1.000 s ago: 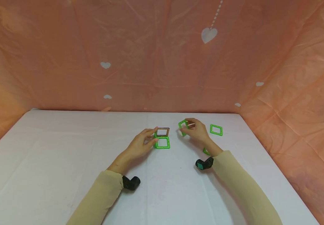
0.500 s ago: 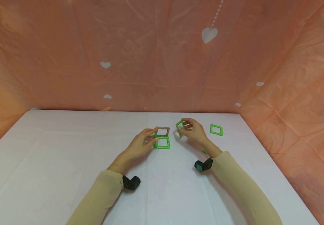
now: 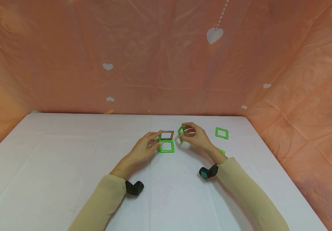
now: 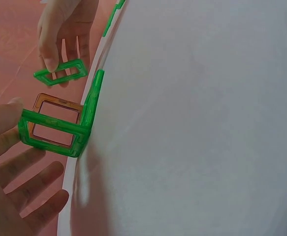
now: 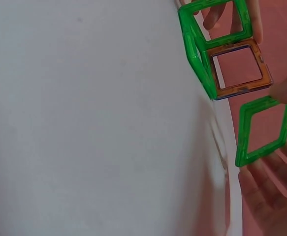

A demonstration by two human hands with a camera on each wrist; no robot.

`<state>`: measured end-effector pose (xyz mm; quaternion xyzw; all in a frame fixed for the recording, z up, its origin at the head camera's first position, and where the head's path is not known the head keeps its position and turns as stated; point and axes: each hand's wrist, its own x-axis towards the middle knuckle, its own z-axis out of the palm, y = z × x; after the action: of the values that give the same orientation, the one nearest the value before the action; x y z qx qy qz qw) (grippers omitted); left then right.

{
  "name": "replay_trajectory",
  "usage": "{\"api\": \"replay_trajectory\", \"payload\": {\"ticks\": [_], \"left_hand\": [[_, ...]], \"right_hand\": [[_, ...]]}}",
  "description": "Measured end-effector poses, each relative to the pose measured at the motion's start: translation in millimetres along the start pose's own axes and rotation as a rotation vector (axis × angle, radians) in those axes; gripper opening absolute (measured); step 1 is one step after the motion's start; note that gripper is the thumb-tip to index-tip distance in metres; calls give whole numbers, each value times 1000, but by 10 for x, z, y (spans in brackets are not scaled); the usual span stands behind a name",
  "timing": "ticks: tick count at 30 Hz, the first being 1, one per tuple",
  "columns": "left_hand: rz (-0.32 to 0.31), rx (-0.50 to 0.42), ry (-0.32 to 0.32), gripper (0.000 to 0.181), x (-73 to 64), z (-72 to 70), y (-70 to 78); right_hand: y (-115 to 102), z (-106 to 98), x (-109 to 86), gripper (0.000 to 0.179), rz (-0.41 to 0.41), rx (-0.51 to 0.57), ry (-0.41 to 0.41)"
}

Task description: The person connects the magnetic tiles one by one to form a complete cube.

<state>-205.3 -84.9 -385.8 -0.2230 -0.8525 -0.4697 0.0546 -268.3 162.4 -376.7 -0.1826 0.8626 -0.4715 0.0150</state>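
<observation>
Green and orange square magnetic tiles are joined in a corner shape near the table's back. My left hand (image 3: 141, 149) pinches the upright green tile (image 4: 54, 120) on the left of that group between thumb and index finger, its other fingers spread. An orange tile (image 5: 267, 73) stands at the back of the group, and another green tile (image 3: 167, 151) lies at the front. To the right, my right hand (image 3: 198, 138) holds a separate green tile (image 5: 244, 130) by its edges, thumb on one side and fingers on the other. A small gap separates this tile from the group.
A loose green tile (image 3: 222, 137) lies on the white table (image 3: 68, 166) at the far right. Another green tile (image 3: 222, 151) is partly hidden behind my right wrist. Orange cloth (image 3: 160, 64) hangs behind the table.
My right hand has moved left toward the joined tiles, turning its green tile more edge-on. More of the tile behind the right wrist shows. My left hand has stayed in place.
</observation>
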Motion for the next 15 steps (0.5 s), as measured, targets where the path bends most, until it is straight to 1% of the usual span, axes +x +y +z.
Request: {"api": "replay_trajectory", "payload": {"ticks": [8,15], "left_hand": [[21,-8,16,52,5,13,-22],[15,-10,15,52,0,8,-14]], "right_hand": [[5,24,-21,59,-47,115,-41],[21,22,-50,59,-97,119,-93]]}}
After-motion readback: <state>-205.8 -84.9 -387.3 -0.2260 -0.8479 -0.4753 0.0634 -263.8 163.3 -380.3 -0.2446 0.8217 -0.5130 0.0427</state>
